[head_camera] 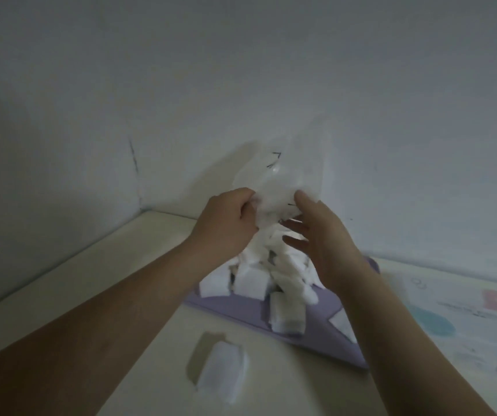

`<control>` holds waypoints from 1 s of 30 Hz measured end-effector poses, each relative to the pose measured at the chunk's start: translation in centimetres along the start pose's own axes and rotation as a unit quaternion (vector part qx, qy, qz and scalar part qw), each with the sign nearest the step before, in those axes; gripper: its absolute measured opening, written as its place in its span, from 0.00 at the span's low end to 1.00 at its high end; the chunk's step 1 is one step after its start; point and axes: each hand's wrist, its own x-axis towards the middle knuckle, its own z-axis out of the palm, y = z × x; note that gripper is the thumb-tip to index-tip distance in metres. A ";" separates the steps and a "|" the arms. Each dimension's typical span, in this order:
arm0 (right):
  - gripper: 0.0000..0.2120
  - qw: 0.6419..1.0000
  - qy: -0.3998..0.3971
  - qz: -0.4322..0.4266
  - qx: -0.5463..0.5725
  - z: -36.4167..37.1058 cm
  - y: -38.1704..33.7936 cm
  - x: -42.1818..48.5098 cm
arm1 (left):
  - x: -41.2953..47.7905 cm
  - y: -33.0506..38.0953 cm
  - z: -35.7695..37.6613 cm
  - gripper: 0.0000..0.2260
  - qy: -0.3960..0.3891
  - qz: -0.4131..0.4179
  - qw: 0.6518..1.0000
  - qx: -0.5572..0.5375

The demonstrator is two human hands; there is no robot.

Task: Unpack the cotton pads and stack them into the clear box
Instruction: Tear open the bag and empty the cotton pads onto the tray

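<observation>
Left hand (pixel 229 217) has its fingers curled tight on the mouth of the clear plastic bag (pixel 274 181); right hand (pixel 322 235) is at the other side of the mouth, fingers spread and mostly straight, top fingertip on the film, no clear pinch; bag is held up with its long axis roughly upright, closed end toward the wall (pixel 241 70), mouth down. Key relation: the cotton pads (pixel 253 280) lie straight below the mouth, spilling in a loose pile onto the purple tray (pixel 316 334) at the back of the table (pixel 121 265), between the two forearms, about as near one hand as the other; some pads look caught in the mouth. A small stray stack (pixel 223 370) lies off the tray toward the table's front edge, nearer the left arm. A printed mat (pixel 466 319) is by the table's right edge. Clear box: can't identify it here; judging by this, unpacking is nearly done and stacking not started.
</observation>
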 end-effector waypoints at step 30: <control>0.05 0.943 -0.123 0.011 -0.308 6.5 1.2 -2.0 | -0.5 -4.0 -6.1 0.09 0.080 -0.185 0.975 -0.089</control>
